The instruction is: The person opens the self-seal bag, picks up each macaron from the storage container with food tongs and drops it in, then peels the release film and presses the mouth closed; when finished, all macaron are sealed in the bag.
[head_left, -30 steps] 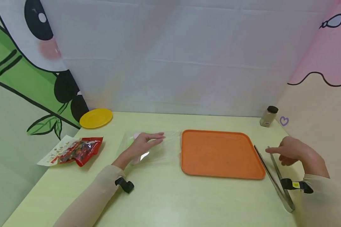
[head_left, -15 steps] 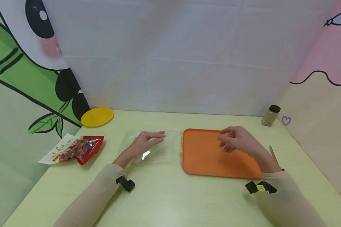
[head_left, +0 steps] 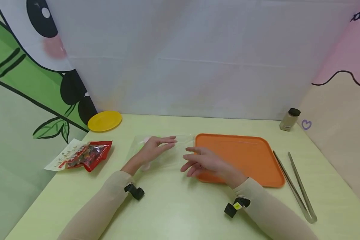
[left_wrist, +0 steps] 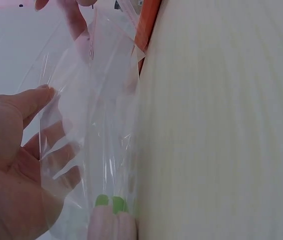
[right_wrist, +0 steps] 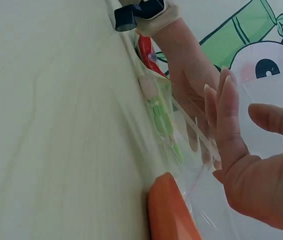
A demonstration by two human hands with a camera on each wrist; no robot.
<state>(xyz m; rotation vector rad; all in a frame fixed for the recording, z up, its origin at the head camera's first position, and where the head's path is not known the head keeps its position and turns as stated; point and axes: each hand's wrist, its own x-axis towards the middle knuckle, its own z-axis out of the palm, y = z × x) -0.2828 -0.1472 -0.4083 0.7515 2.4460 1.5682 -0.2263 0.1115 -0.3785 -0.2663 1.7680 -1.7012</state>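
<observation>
My left hand (head_left: 153,148) reaches over a clear plastic bag (left_wrist: 106,115), its fingers mostly straight. In the left wrist view the thumb tip is right at the bag's raised edge, and the other fingers show through the film, apart from the thumb. Pale pink pieces with green ends (left_wrist: 111,210) lie in or under the film. My right hand (head_left: 208,163) is at the near left edge of an orange tray (head_left: 240,160), fingers spread and holding nothing. In the left wrist view, one of its fingers (left_wrist: 76,22) overlaps the bag's far end.
A red and white food packet (head_left: 81,156) lies at the left, with a yellow plate (head_left: 105,121) behind it. Metal tongs (head_left: 300,186) rest right of the tray. A black-lidded jar (head_left: 289,120) stands at the back right by the wall.
My right hand has moved left from beside the tongs, across the tray, to the bag's right end. My left hand has stayed over the bag.
</observation>
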